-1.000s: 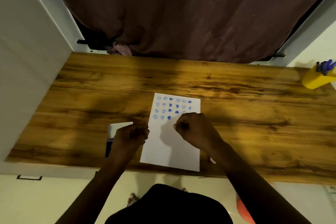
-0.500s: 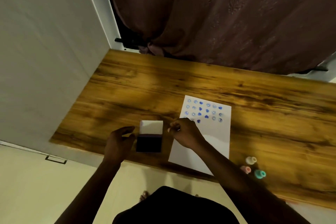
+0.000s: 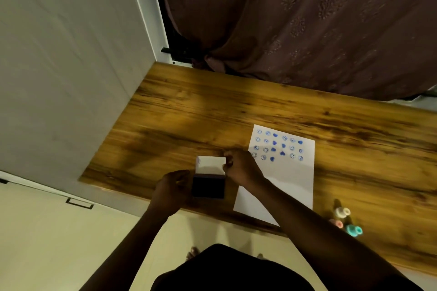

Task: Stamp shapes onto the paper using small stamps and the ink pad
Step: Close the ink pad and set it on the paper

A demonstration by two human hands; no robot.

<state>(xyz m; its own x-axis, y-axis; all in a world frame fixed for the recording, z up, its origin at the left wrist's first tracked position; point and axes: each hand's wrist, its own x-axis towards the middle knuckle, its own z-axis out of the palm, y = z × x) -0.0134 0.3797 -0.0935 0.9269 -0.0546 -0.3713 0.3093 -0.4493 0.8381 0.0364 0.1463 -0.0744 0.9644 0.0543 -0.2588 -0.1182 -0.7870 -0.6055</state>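
Note:
A white paper (image 3: 281, 184) lies on the wooden table (image 3: 189, 113), with rows of blue smiley and heart prints across its top part. Left of the paper sits the open ink pad (image 3: 208, 187), its dark pad toward me and its white lid (image 3: 210, 163) tipped back. My left hand (image 3: 172, 190) grips the pad's left side. My right hand (image 3: 241, 168) hovers at the pad's right edge with its fingers pinched on a small stamp, which is mostly hidden inside them.
Three more small stamps, white (image 3: 343, 212), pink (image 3: 337, 223) and teal (image 3: 354, 230), stand near the table's front edge, right of the paper. A grey wall panel (image 3: 71, 66) borders the table on the left and a brown curtain (image 3: 295, 19) hangs behind it.
My right hand left the paper's lowest print row and went left to the ink pad. My left hand closed in on the pad's side. The view swung left.

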